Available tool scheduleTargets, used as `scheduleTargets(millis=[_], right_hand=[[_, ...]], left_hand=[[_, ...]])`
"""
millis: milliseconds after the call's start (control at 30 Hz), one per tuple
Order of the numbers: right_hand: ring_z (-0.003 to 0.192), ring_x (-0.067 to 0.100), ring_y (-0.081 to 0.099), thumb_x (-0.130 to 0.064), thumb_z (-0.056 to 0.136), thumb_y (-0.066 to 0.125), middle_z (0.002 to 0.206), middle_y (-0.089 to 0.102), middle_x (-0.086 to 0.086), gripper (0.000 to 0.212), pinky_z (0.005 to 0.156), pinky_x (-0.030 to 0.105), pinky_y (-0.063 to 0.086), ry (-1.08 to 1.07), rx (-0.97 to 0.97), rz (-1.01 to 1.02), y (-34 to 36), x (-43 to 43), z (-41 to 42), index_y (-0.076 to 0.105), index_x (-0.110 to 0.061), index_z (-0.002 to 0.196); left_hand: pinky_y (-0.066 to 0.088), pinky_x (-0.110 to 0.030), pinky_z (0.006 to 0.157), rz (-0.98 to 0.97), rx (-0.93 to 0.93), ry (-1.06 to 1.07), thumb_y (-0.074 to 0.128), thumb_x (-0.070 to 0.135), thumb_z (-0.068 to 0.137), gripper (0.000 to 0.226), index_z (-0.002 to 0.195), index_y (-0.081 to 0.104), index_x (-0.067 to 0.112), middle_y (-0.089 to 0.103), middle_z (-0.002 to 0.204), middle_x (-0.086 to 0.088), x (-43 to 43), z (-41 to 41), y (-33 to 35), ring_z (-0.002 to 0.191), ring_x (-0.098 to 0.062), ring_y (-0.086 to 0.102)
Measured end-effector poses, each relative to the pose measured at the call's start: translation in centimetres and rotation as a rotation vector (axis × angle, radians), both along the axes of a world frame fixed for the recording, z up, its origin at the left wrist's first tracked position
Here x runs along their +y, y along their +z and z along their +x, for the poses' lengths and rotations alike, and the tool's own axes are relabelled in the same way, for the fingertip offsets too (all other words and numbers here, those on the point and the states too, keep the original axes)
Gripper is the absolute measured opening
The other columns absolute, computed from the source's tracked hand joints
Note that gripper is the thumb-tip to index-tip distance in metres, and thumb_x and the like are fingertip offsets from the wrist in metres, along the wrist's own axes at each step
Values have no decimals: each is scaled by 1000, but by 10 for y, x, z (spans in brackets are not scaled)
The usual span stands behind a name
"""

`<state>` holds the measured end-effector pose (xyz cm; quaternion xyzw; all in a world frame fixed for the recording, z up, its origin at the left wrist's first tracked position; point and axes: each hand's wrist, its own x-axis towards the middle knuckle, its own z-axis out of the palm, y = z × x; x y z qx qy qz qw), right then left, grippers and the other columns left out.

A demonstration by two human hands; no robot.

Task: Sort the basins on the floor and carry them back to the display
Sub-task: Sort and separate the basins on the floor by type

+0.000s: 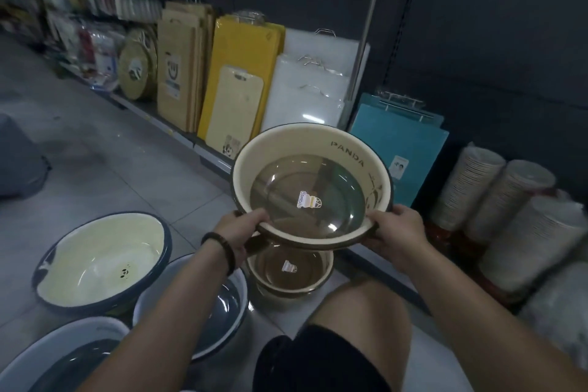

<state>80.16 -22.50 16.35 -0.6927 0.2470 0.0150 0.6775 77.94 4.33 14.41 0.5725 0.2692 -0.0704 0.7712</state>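
1. Basin, cream with a dark rim and PANDA lettered on its inner wall, is held in the air, tipped toward the camera.
2. The left hand grips its near-left rim. The right hand grips its near-right rim, fingers curled over the edge.
3. Directly below it, a second matching basin sits on the floor.
4. Lower left of it lie a blue-rimmed cream basin and a grey basin.
5. Behind it stand cutting boards. To its right lean stacks of paper cups.
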Motion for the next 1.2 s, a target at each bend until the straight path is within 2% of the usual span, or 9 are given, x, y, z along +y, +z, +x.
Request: scheduleTargets(millis=[167,267,433,633,700,767,867,1000,1200], right_hand=[[82,33,78,0,97,64,106,71,18,47,68,50,66,49,25,-25,-42,5,54,53,-21,137],[84,36,77,2,95,64,108,70,18,38,67,53,66,84,78,-19,-95,7,83,53,-12,128],[91,34,75,-3,94,69,108,70,12,40,63,44,66,60,173,80,-198,7,117,54,-17,128],[105,31,69,-23,84,80,126,65,9,68,88,56,62,-14,270,19,-304,20,148,48,-14,144],[104,29,67,-26,85,80,119,65,5,65,90,48,61,-19,290,-43,-331,22,153,50,-16,142],[99,27,67,-24,88,77,110,65,2,57,86,43,61,1,330,-64,-351,22,155,50,-18,138],[92,28,70,-20,88,77,103,65,5,51,84,54,64,42,401,-17,-379,21,156,48,-19,130],[89,28,70,-27,89,77,101,66,9,42,71,50,65,30,438,-51,-396,25,145,47,-19,118],[89,25,68,-35,88,73,98,67,2,40,80,52,64,-33,466,-250,-408,16,91,48,-22,116]], left_hand=[[63,-42,56,120,13,30,66,-7,88,26,109,53,2,65,91,-19,5,49,-32,72,-30,69],[63,-52,61,140,89,88,65,-12,86,38,117,48,4,62,110,-25,7,81,-79,83,-38,69],[62,-55,71,185,227,62,64,-13,88,39,121,53,5,65,108,-24,6,121,-155,88,-42,70],[63,-51,62,314,305,-2,69,-7,88,41,123,57,10,70,106,-19,11,160,-253,82,-39,70],[62,-48,62,394,323,-29,70,-5,88,43,126,56,11,70,104,-17,12,169,-279,78,-37,69],[59,-47,78,496,353,-45,73,-1,87,45,128,57,10,70,109,-17,14,176,-304,88,-34,67],[54,-46,96,653,433,-82,75,11,81,56,134,58,10,67,123,-17,16,183,-336,108,-35,64],[55,-44,92,819,456,-89,73,15,81,47,125,60,9,68,118,-18,4,174,-348,108,-37,64],[55,-40,89,826,423,-125,77,18,77,40,115,64,13,72,108,-13,-18,138,-356,103,-34,66]])
